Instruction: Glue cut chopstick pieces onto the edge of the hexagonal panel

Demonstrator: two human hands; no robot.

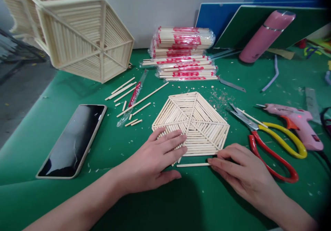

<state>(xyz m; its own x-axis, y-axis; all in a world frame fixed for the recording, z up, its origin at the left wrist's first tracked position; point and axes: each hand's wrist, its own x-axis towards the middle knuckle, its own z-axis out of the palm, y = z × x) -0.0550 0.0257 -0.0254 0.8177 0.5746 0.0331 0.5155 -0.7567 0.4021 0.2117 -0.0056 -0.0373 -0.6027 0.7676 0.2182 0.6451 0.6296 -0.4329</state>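
A flat hexagonal panel of thin wooden sticks [204, 127] lies on the green mat, with ribs crossing at its middle. My left hand [165, 151] rests flat on the panel's lower left part, fingers stretched out. At the panel's lower right corner, my right hand [238, 169] pinches the right end of a loose wooden stick [193, 165]. This stick lies just below the panel's front edge, roughly parallel to it and a little apart. The fingertips hide its right end.
Scissors [254, 125] and a pink glue gun [292, 117] lie right. A phone [73, 141] is left. Cut sticks [142, 99] lie behind my left hand. Wrapped chopsticks [181, 51], a pink bottle [267, 36] and a large stick-built lantern-like frame [85, 37] stand at the back.
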